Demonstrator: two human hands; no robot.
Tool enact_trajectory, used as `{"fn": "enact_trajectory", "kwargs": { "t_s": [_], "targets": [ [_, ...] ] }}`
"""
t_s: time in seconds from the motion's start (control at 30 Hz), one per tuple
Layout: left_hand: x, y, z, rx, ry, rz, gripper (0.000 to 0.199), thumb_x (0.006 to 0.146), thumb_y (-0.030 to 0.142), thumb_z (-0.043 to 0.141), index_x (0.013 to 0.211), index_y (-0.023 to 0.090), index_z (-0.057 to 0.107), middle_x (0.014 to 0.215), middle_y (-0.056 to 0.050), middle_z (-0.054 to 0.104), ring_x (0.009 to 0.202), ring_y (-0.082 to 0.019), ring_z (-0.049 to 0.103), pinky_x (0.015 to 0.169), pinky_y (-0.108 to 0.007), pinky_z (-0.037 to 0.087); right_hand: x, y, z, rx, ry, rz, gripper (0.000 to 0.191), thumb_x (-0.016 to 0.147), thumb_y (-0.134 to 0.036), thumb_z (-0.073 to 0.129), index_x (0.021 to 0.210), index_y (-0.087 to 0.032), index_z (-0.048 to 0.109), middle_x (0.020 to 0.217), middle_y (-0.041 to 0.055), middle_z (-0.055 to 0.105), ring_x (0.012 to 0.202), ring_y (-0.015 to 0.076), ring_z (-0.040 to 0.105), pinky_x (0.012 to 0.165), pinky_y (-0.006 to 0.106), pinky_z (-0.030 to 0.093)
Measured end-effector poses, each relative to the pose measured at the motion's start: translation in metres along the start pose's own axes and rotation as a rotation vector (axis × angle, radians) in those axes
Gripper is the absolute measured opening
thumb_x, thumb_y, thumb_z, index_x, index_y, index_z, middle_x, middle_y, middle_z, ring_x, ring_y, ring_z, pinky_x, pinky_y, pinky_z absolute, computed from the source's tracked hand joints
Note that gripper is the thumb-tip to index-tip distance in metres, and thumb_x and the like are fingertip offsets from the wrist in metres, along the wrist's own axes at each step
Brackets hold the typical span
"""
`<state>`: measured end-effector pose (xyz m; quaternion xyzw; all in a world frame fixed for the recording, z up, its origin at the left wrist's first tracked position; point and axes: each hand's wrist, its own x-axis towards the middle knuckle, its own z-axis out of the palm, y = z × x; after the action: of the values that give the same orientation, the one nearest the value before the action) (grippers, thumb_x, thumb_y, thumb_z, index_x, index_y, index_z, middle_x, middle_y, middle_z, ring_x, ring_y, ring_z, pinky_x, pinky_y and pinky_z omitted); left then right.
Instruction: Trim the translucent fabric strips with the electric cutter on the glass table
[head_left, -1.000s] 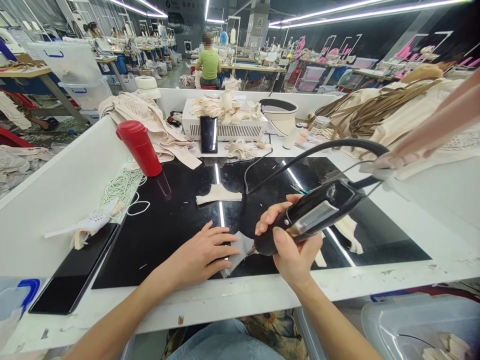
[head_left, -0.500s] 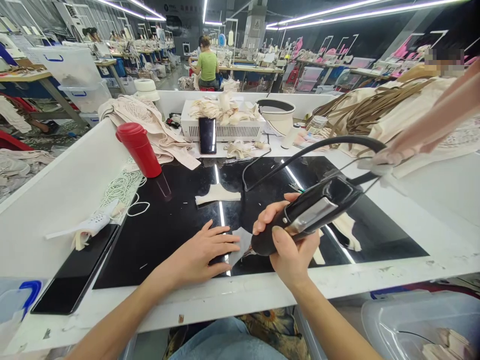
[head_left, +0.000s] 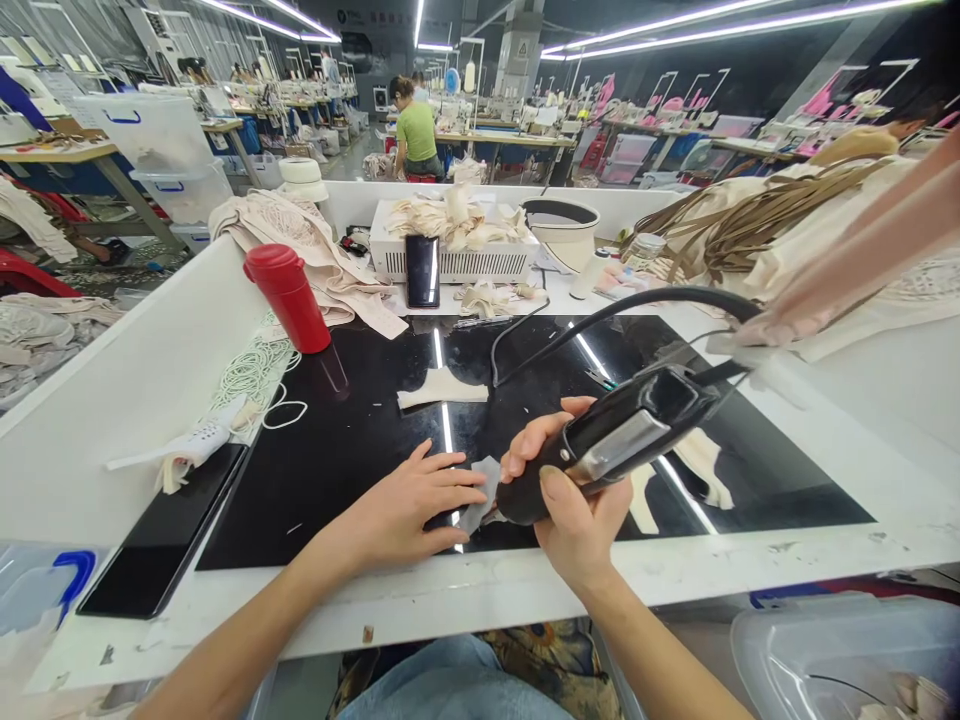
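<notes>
My left hand [head_left: 416, 500] lies flat with fingers spread on the glossy black board [head_left: 330, 480], its fingertips on a small grey piece [head_left: 484, 490]. Wrapped around a black corded hand tool [head_left: 619, 440] with a metal lever is my right hand [head_left: 574, 500]. The tool's rounded nose points down and left at the grey piece; its tip is mostly hidden. Farther back on the board rests a curved cream fabric piece [head_left: 442, 388]. More cream pieces [head_left: 705, 468] lie to the right, partly behind the tool.
A red bottle [head_left: 289, 298] stands at the back left, beside pale green cord [head_left: 259, 375]. The tool's black cable [head_left: 637, 298] arches over the board near a hanging pale strip [head_left: 847, 260]. A phone [head_left: 422, 272] leans against a white box [head_left: 480, 265]. One person [head_left: 416, 130] sits farther off.
The view has shifted slightly, so the table things appear a little farther right. The tool's nose has moved slightly left and down over the grey piece. My left hand stays spread.
</notes>
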<state>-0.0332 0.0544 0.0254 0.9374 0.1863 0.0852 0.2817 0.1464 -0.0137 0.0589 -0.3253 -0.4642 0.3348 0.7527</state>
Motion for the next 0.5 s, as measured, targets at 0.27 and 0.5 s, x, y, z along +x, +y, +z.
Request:
{"fn": "enact_trajectory", "kwargs": {
  "t_s": [0.27,0.5],
  "targets": [
    [0.0014,0.0055,-0.0039,-0.019,-0.005,-0.005,0.045,0.091,0.028,0.071,0.134,0.035,0.061,0.145,0.001,0.060,0.148,-0.028,0.037,0.124,-0.062,0.011,-0.0074,0.0031,0.0076,0.005,-0.034,-0.017,0.042,0.091,-0.028,0.068,0.127,-0.030,0.047,0.088,-0.0019,0.059,0.064,0.0134,0.062,0.063,0.032,0.057],
    [-0.0012,0.0039,-0.0056,-0.026,-0.005,-0.003,0.043,0.089,0.030,0.073,0.130,0.034,0.064,0.139,0.000,0.063,0.144,-0.029,0.041,0.124,-0.062,0.011,-0.0022,-0.0017,0.0017,-0.027,-0.018,0.001,0.046,0.088,-0.031,0.072,0.127,-0.030,0.047,0.087,-0.0013,0.060,0.064,0.0142,0.061,0.058,0.031,0.056]
  ]
}}
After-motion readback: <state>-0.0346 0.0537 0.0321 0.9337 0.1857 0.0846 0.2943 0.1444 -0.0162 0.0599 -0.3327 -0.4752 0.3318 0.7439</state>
